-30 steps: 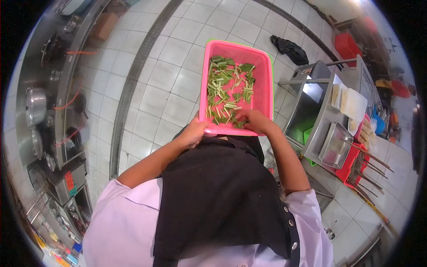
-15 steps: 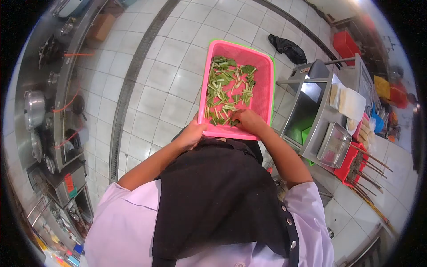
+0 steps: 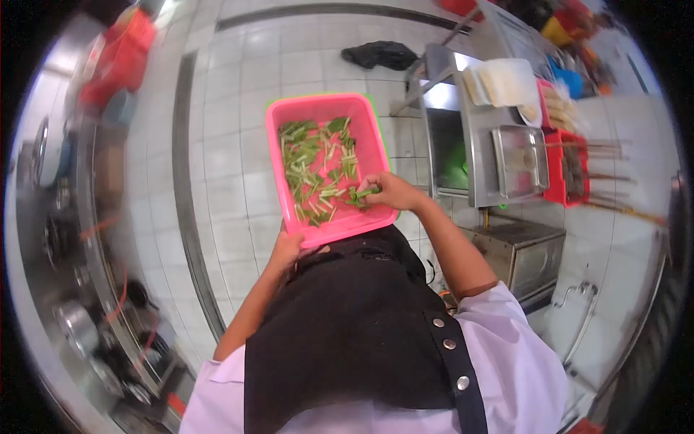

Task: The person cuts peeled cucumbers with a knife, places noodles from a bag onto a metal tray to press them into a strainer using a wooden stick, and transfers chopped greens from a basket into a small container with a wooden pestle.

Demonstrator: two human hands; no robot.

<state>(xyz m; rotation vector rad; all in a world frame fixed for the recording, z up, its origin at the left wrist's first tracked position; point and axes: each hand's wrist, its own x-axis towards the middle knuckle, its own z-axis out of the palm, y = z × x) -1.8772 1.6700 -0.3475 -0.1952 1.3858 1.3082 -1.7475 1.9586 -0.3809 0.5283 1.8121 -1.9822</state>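
A pink basket [image 3: 371,130], with a green rim showing behind its edge, is held in front of my body above the floor. Cut green leaves and pale stems [image 3: 303,155] lie scattered over its bottom. My left hand [image 3: 288,248] grips the basket's near left corner, its fingers partly hidden beneath the rim. Over the near right part of the basket, my right hand [image 3: 390,192] pinches a few green leaves [image 3: 363,194] between thumb and fingers.
Right of the basket stands a metal table [image 3: 482,173] bearing a metal tray [image 3: 519,160] and a red basket [image 3: 564,189] with sticks. A black bag [image 3: 379,54] lies on the tiled floor. Pots [image 3: 76,325] line the counter at left.
The view has turned, and the basket now appears further left. My right hand has lifted from the basket's bottom with leaves in its fingers. My left hand keeps its hold on the corner.
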